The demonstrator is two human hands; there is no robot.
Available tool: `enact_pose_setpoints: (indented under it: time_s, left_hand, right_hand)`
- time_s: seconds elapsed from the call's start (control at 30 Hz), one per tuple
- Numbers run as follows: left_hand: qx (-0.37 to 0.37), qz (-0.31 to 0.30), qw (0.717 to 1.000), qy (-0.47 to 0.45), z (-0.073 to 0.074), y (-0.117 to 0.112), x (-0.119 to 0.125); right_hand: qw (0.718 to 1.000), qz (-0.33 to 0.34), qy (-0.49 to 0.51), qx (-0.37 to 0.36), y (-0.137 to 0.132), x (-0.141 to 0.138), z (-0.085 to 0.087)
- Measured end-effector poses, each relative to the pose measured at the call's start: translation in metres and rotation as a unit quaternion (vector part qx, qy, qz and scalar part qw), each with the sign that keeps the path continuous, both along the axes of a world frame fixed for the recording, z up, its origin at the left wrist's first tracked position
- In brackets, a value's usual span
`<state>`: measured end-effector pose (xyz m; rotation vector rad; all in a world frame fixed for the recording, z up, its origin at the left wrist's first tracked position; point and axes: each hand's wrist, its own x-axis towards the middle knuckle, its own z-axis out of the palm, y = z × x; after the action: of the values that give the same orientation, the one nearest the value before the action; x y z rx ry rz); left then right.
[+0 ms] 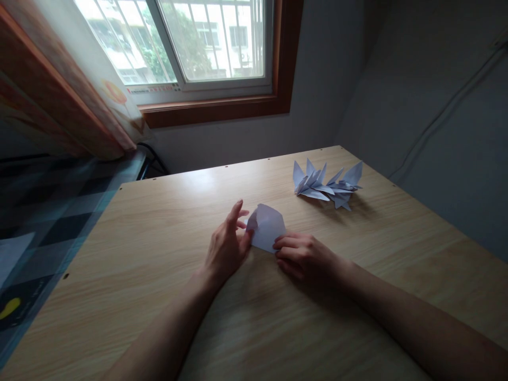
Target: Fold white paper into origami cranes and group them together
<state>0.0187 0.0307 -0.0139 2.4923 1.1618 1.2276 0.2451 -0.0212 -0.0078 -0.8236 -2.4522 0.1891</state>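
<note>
A small folded sheet of white paper (268, 226) is held between my two hands, just above or on the wooden table. My left hand (228, 241) grips its left edge with the thumb in front, while the index finger points up and away from the sheet. At the lower right corner, the fingers of my right hand (304, 255) are pinched on the paper. Several folded paper cranes (327, 184) with pointed tips lie clustered together beyond my right hand. Which folds lie on the back of the sheet is hidden.
The light wooden table (159, 254) has its far corner near the grey wall (325, 95). A window (218, 42) stands behind it, with a patterned curtain (59, 69) at left. A checked cloth (71, 227) covers a surface beside the table. A cable (432, 121) runs along the right wall.
</note>
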Motion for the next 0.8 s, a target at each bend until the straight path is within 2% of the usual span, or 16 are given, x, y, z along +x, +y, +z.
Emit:
enact_pose_setpoints:
  time_s: [0.13, 0.27, 0.37, 0.6, 0.8]
  left_hand:
    - [0.034, -0.013, 0.999, -0.02, 0.004, -0.0016, 0.0005]
    - [0.058, -0.039, 0.997, 0.007, 0.0058, -0.0022, 0.0012]
    - [0.061, -0.049, 0.997, 0.029, 0.0041, -0.0011, 0.0009]
    - [0.05, -0.029, 0.997, 0.046, -0.0009, 0.0012, -0.0012]
    - [0.045, -0.061, 0.996, 0.046, 0.0007, 0.0017, -0.0003]
  right_hand:
    - [1.0, 0.0, -0.001, -0.003, 0.0001, 0.0001, 0.0003]
    - [1.0, 0.002, 0.004, -0.006, 0.0, -0.0002, 0.001]
    - [1.0, 0.005, 0.009, -0.012, -0.0002, -0.0009, 0.0018]
    - [1.0, 0.007, 0.017, -0.022, -0.0006, -0.0014, 0.0012]
    - [1.0, 0.007, 0.015, -0.018, 0.0006, -0.0009, 0.0012]
